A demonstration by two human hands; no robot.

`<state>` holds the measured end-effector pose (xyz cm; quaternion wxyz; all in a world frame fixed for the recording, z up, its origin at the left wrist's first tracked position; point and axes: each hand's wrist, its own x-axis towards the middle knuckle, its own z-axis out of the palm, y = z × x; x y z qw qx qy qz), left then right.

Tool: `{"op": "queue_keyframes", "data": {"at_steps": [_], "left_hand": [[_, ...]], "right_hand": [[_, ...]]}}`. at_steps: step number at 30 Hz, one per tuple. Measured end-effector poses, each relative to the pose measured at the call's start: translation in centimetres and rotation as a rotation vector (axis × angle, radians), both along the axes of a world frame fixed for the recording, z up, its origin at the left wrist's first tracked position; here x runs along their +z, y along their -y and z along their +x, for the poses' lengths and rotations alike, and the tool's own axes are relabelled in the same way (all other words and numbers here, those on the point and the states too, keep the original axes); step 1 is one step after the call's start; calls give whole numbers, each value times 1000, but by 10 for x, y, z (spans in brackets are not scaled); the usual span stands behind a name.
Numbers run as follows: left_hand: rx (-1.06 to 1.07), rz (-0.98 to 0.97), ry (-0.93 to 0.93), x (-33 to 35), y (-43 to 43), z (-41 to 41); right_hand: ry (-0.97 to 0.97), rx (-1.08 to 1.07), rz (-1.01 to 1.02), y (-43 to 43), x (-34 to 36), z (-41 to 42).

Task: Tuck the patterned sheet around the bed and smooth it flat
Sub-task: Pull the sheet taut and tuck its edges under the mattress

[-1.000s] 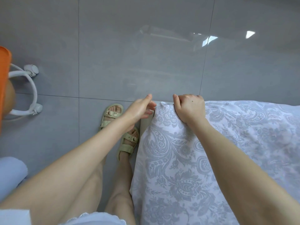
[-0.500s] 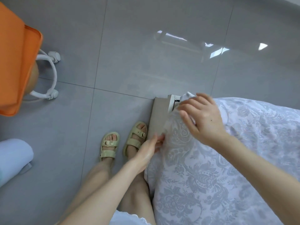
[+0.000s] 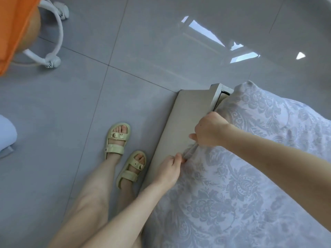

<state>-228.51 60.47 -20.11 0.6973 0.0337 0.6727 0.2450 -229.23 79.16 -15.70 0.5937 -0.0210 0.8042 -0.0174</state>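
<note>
Down at the bed corner: patterned sheet [image 3: 241,185] draped over the mattress, its edge bunched against the beige bed frame [image 3: 180,126]. Left hand [image 3: 169,170] pinching that bunched edge, thumb and fingertips together on the cloth. Right hand [image 3: 209,130] just above, fist closed on the same gathered fold beside the frame. Feet in pale sandals [image 3: 117,138] on grey floor tiles [image 3: 89,104], close beside the frame

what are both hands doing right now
Left hand: closed, pinching the patterned sheet edge.
Right hand: closed, gripping the sheet's edge.
</note>
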Motion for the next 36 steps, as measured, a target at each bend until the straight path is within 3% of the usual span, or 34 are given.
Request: {"op": "queue_keyframes", "data": {"at_steps": [2,4,6,9,13,17,19,21,22,23,25,28,33,36], "left_hand": [[46,19,34,-5,10,7],[154,29,183,-2,16,16],[267,24,368,9,15,23],[268,108,563,19,5,38],[278,5,687,6,-17,38],[219,51,628,-2,-23,30],[189,-19,341,-6,-8,26],[213,3,-78,-15,18,18],[198,24,-175,-18,31,14],[172,44,-156,-26,42,13],[115,73,80,-37,55,15],[222,49,320,-46,57,22],[426,85,271,-30,69,20],[459,181,328,-1,88,29]], "right_hand": [[98,-11,25,-3,-3,-3],[133,-79,54,-11,3,1],[108,-167,57,-16,22,8],[32,-255,72,-18,45,19],[1,-200,91,-18,25,15],[108,-21,119,-11,-8,12],[136,1,125,-11,-16,10],[152,-18,121,-11,-20,10],[160,-32,115,-12,-20,9],[157,-46,112,-13,-20,9],[118,-57,104,-12,-17,7],[25,-69,16,10,-5,13],[-139,-53,-234,79,3,46],[-45,-52,-210,84,-2,49]]}}
